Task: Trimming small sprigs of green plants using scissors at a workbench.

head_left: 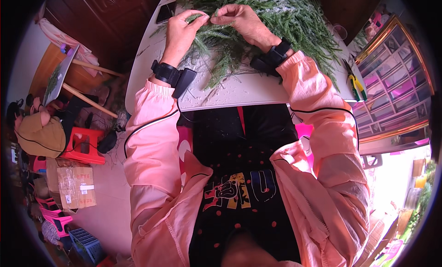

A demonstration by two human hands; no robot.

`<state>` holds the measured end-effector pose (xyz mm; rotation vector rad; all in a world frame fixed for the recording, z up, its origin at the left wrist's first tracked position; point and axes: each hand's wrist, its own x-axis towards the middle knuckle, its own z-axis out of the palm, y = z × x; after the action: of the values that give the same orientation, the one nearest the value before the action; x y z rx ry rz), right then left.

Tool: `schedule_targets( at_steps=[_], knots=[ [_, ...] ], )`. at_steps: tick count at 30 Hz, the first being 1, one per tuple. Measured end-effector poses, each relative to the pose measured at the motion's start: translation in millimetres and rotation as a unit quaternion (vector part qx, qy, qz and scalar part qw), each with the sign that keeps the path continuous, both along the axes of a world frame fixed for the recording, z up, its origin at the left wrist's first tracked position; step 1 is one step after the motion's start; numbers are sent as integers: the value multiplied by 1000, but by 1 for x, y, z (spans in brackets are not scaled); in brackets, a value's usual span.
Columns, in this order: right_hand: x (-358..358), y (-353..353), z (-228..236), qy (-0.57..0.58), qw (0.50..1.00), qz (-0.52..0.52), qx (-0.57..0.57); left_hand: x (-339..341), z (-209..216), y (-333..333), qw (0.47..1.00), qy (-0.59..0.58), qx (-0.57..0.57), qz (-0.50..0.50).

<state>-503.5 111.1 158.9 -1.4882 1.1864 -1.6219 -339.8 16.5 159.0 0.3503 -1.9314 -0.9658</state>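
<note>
Over the far part of the white table (152, 78), my left hand (182, 33) and my right hand (246, 25) meet, fingertips almost touching. Both are closed in a pinch. A thin green pine sprig (192, 19) shows between the left thumb and forefinger, and a bit of green rises by the right fingertips. The exact spot where they grip is too small to make out. Beneath and beyond my hands spreads a large heap of green artificial pine branches (294, 32), some with whitish tips. Loose sprigs (221, 73) hang toward me below the hands.
Yellow-and-green-handled pliers (356, 85) lie at the table's right edge. A dark phone (166, 12) is at the far left corner. To the left, another person (43, 133) sits by a red stool (85, 145); a cardboard box (76, 186) and blue crate (86, 245) stand on the floor.
</note>
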Motion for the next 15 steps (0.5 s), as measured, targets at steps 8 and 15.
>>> schedule_targets(
  at_steps=[8,15],
  knots=[
    [3,1,0,-66,996,-15,66,-2,-10,-13,990,8,130,-47],
    [-12,3,3,-190,968,121,112,0,9,2,991,53,-72,-100]
  ],
)
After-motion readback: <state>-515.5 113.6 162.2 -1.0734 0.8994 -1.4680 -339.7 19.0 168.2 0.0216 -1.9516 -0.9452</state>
